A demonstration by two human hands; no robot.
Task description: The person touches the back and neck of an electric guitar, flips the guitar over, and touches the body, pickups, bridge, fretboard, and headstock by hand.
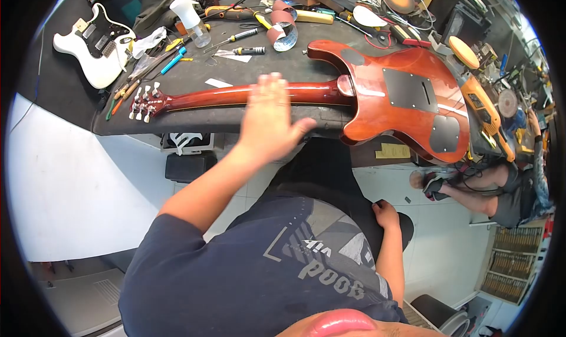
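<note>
The guitar (368,89) lies face down on the desk (247,71), body (407,60) at two o'clock. The left hand (268,119) is flat over its neck (206,96), grip loose. The right hand (387,214) is at four o'clock; I can't tell its grip.

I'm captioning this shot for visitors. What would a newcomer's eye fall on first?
Probably the glossy red-brown guitar, lying face down along the near side of the bench, with the person's left hand over its neck. Next, the white guitar body at the bench's far left, and the yellow power tool at right.
</note>
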